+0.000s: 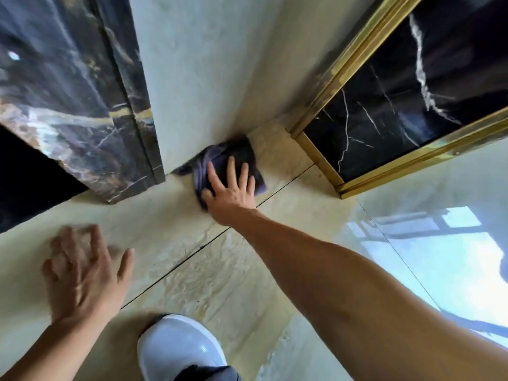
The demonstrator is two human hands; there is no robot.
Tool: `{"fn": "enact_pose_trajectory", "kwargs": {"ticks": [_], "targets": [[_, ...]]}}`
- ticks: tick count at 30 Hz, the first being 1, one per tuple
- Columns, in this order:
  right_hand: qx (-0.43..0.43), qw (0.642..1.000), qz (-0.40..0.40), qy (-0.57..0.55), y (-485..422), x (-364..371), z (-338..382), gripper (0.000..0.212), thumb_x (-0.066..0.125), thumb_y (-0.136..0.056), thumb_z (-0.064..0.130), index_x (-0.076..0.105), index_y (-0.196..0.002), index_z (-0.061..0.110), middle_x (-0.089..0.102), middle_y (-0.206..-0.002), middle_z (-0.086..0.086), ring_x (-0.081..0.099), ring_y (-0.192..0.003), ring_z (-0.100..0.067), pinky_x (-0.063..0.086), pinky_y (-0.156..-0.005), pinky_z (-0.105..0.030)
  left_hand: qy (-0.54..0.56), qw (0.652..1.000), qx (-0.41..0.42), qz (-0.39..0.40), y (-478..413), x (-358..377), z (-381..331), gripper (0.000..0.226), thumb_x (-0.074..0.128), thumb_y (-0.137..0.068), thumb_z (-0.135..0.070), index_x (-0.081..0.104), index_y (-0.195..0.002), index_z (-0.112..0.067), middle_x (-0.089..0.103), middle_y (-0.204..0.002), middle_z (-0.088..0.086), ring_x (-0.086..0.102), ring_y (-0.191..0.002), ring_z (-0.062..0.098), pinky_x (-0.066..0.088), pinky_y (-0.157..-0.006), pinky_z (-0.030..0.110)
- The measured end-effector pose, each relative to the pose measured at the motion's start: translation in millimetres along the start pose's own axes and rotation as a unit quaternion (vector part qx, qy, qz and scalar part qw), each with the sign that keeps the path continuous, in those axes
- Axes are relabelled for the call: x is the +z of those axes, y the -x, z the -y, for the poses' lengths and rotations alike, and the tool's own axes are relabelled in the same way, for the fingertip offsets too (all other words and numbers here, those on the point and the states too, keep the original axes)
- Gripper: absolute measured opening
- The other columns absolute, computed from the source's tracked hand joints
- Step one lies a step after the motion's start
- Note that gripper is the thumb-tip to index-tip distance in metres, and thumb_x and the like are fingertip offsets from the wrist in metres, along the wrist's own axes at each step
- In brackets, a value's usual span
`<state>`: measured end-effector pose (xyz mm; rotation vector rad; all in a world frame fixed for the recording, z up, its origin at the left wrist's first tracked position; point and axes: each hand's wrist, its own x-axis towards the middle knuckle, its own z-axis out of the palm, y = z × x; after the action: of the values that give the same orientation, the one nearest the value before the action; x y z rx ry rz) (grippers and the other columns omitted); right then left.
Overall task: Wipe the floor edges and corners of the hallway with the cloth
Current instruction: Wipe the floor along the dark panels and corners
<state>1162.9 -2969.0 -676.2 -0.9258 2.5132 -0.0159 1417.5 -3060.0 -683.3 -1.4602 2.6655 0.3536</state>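
Note:
A dark purple cloth lies bunched on the cream floor, pushed into the corner where two pale walls meet. My right hand presses flat on the cloth's near side, fingers spread. My left hand hovers or rests over the floor at the lower left, fingers apart, holding nothing; it is blurred.
A dark marble door frame stands to the left of the corner. A black marble panel with a gold frame stands to the right. Glossy cream floor tiles with dark grout lines run toward me. A white shoe sits at the bottom.

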Motion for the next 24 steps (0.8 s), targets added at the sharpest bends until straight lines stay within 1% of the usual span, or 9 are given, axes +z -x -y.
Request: {"fn": "enact_pose_trajectory", "kwargs": {"ticks": [3, 6, 7, 9, 12, 15, 20, 22, 24], "targets": [[-0.167, 0.985, 0.015, 0.05, 46, 28, 29, 0.059, 0.036, -0.098, 0.055, 0.012, -0.152, 0.047, -0.012, -0.165, -0.004, -0.015, -0.148, -0.039, -0.006, -0.119, -0.055, 0.02, 0.999, -0.03, -0.017, -3, 6, -20, 0.076, 0.032, -0.087, -0.053, 0.031, -0.137, 0.005, 0.024, -0.145, 0.036, 0.027, -0.131, 0.055, 0.028, -0.102, 0.066], [-0.285, 0.951, 0.02, 0.118, 44, 28, 0, 0.056, 0.029, -0.096, 0.061, 0.017, -0.15, 0.051, -0.001, -0.166, -0.001, -0.005, -0.15, -0.038, -0.001, -0.119, -0.051, 0.036, 0.998, -0.05, -0.024, -3, 11, -25, 0.079, 0.035, -0.084, -0.052, 0.028, -0.138, 0.005, 0.018, -0.149, 0.034, 0.026, -0.132, 0.056, 0.025, -0.104, 0.069], [-0.257, 0.959, -0.002, 0.123, 32, 21, -16, 0.056, 0.027, -0.094, 0.063, 0.023, -0.149, 0.05, 0.006, -0.165, -0.002, 0.003, -0.15, -0.04, 0.007, -0.119, -0.053, 0.031, 0.998, -0.042, -0.024, -4, 11, -24, 0.079, 0.036, -0.082, -0.052, 0.029, -0.137, 0.005, 0.02, -0.148, 0.035, 0.027, -0.13, 0.057, 0.027, -0.102, 0.069], [-0.1, 0.99, -0.049, 0.086, 0, -2, -47, 0.06, 0.021, -0.092, 0.066, 0.021, -0.15, 0.049, 0.006, -0.165, -0.003, 0.005, -0.149, -0.041, 0.014, -0.118, -0.056, 0.015, 0.999, -0.024, -0.018, -7, 7, -18, 0.081, 0.039, -0.08, -0.052, 0.032, -0.137, 0.004, 0.023, -0.147, 0.033, 0.029, -0.13, 0.055, 0.031, -0.1, 0.066], [0.141, 0.989, 0.048, 0.009, -35, -34, -61, 0.063, 0.02, -0.095, 0.066, -0.007, -0.15, 0.05, -0.018, -0.164, -0.002, -0.013, -0.149, -0.038, 0.003, -0.119, -0.055, -0.013, 1.0, 0.0, 0.0, -8, 2, -7, 0.079, 0.036, -0.082, -0.055, 0.035, -0.143, -0.005, 0.022, -0.152, 0.027, 0.028, -0.133, 0.049, 0.032, -0.1, 0.063], [0.16, 0.985, 0.065, -0.004, -31, -31, -25, 0.071, 0.023, -0.093, 0.068, -0.011, -0.151, 0.045, -0.022, -0.162, -0.008, -0.016, -0.147, -0.042, -0.001, -0.118, -0.059, -0.031, 0.999, 0.002, -0.005, -6, 2, -2, 0.076, 0.034, -0.085, -0.057, 0.036, -0.142, -0.007, 0.024, -0.153, 0.025, 0.033, -0.128, 0.045, 0.033, -0.095, 0.055], [-0.043, 0.997, 0.066, 0.029, 54, 27, 56, 0.071, 0.027, -0.093, 0.069, -0.003, -0.153, 0.045, -0.023, -0.161, -0.009, -0.021, -0.146, -0.043, -0.007, -0.116, -0.06, -0.01, 0.999, -0.004, -0.033, -6, 13, -4, 0.073, 0.036, -0.085, -0.05, 0.033, -0.143, -0.006, 0.022, -0.155, 0.027, 0.032, -0.13, 0.046, 0.029, -0.098, 0.055], [-0.143, 0.985, 0.08, 0.046, 76, 37, 56, 0.065, 0.024, -0.094, 0.067, 0.0, -0.151, 0.048, -0.021, -0.162, -0.005, -0.019, -0.147, -0.041, -0.004, -0.118, -0.057, 0.001, 0.999, -0.008, -0.032, -4, 14, -2, 0.074, 0.037, -0.084, -0.052, 0.034, -0.144, -0.007, 0.021, -0.157, 0.025, 0.034, -0.129, 0.045, 0.028, -0.099, 0.056], [-0.189, 0.978, 0.025, 0.087, 70, 33, 27, 0.06, 0.02, -0.094, 0.064, 0.002, -0.15, 0.051, -0.014, -0.164, -0.001, -0.012, -0.149, -0.04, 0.003, -0.12, -0.054, -0.003, 0.999, -0.003, -0.035, -4, 11, -1, 0.073, 0.038, -0.084, -0.053, 0.035, -0.142, -0.008, 0.023, -0.155, 0.024, 0.034, -0.128, 0.045, 0.029, -0.099, 0.056]]}}
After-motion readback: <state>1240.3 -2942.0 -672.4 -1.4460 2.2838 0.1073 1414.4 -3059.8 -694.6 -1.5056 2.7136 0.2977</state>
